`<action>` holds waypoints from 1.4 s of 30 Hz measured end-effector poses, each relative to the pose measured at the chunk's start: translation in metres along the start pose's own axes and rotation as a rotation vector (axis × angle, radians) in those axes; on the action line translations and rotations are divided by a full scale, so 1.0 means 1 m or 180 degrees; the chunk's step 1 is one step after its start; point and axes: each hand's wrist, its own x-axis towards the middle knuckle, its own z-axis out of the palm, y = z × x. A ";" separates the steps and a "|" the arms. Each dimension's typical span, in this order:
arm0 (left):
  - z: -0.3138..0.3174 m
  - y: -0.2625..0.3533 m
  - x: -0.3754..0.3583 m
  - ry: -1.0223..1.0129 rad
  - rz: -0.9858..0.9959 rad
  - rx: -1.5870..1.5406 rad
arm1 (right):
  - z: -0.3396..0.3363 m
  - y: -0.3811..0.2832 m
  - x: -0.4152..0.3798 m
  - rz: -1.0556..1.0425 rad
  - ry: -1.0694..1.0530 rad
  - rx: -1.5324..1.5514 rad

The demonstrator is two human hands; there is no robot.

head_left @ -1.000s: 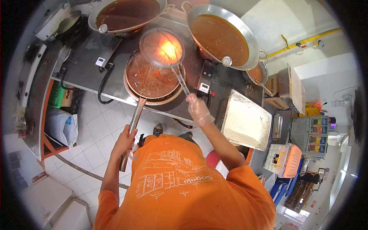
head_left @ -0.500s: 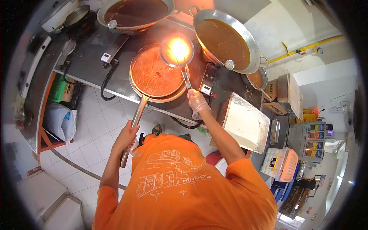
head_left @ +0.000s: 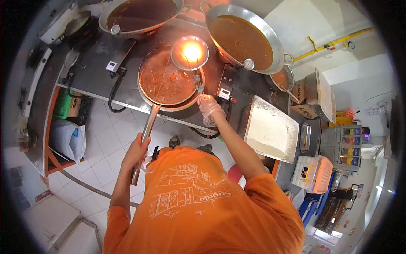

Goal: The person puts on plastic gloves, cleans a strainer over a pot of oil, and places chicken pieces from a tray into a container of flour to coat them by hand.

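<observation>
Gripping with curled fingers: left hand round a long metal handle, gloved right hand round a strainer's handle.

The long dark table with a pale metal edge ran across the view. Measured from the view's centre, a wide silvery pan of dark brown liquid stood at 11 o'clock, with a broad round metal pan nearer in. A silvery two-handled pan of lighter brown liquid stood at 1, a smaller round pan at 2, and a rectangular white-dusted tray at 3.
</observation>
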 end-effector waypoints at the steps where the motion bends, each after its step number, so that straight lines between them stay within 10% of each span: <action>1: 0.000 -0.003 0.001 -0.0009 0.0002 -0.0039 | 0.003 -0.013 -0.017 -0.0228 -0.0222 -0.0013; 13: -0.001 0.006 -0.006 0.0038 -0.0014 0.0086 | -0.007 0.004 -0.034 -0.0238 -0.0137 -0.0771; 15: -0.001 0.009 -0.008 0.0040 0.0005 0.0120 | -0.017 0.043 -0.018 -0.1611 0.0674 -0.2994; 19: 0.000 0.008 -0.005 0.0025 -0.0006 0.0010 | -0.012 0.021 -0.041 -0.0949 0.0526 -0.3360; 26: -0.003 0.007 -0.008 0.0039 0.0066 0.0039 | -0.028 -0.001 -0.024 -0.2460 0.1116 -0.3510; 30: -0.007 0.007 -0.005 0.0025 0.0155 0.0107 | -0.054 -0.012 0.000 -0.1474 0.0793 -0.4068; 42: -0.002 0.013 -0.012 -0.0025 0.0059 0.0059 | -0.066 -0.044 -0.021 -0.1407 0.0530 -0.4234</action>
